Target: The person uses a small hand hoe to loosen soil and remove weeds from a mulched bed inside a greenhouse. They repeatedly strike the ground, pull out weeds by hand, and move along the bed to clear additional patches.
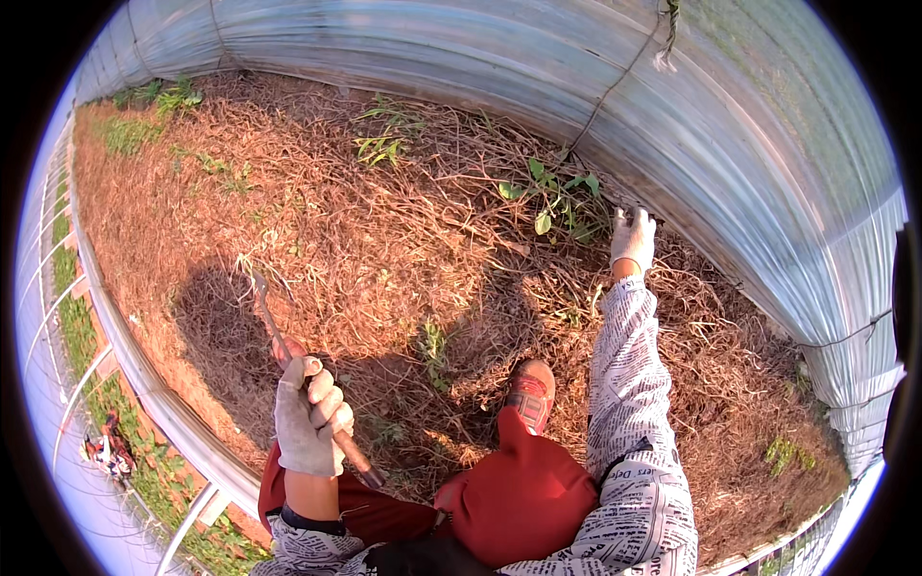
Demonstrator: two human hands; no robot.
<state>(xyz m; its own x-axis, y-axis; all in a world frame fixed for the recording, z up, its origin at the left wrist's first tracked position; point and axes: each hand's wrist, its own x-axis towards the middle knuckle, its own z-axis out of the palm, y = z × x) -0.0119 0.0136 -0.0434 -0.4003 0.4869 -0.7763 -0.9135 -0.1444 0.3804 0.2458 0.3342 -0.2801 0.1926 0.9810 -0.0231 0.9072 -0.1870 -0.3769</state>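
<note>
My left hand (311, 421), in a whitish work glove, is closed around the wooden handle (358, 461) of a hand tool with a thin metal shank (272, 317). Its narrow blade end (260, 282) points away from me, over dry stems; whether it is a hoe or a sickle is unclear. My right hand (633, 239), also gloved, reaches out to the foot of the plastic film wall. Just left of its fingers grows a broad-leaved green weed (551, 198). The fingertips are small and partly lost against the dry stems, so I cannot tell whether they grip anything.
Translucent plastic sheeting (504, 50) curves along the far and right sides, crossed by a cord (612, 90). Dry plant litter (346, 216) covers the ground around my red shoe (531, 392). Left, beyond a white rail (155, 381), a person (108, 450) is near green rows.
</note>
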